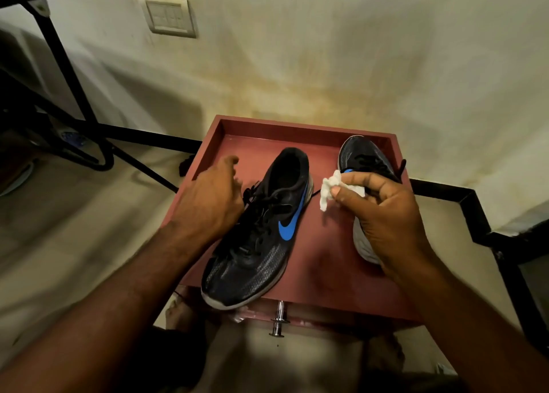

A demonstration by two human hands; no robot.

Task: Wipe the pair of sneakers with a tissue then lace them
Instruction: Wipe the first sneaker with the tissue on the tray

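Two black sneakers with blue swooshes lie in a reddish-brown drawer tray [252, 131]. The left sneaker [261, 244] points its toe toward me, with loose black laces. The right sneaker [362, 161] points away, its white sole showing beside my wrist. My right hand [386, 211] pinches a crumpled white tissue [329, 187] between thumb and fingers, above the tray between the shoes. My left hand [211, 199] hovers with relaxed fingers just left of the left sneaker's laces; whether it touches them is unclear.
The tray sits on a small cabinet with a metal knob [277, 321] at its front. Black metal frame legs [68, 75] and cables stand at the left. A wall with a switch plate [170, 17] is behind, and a black step edge [475, 208] runs at the right.
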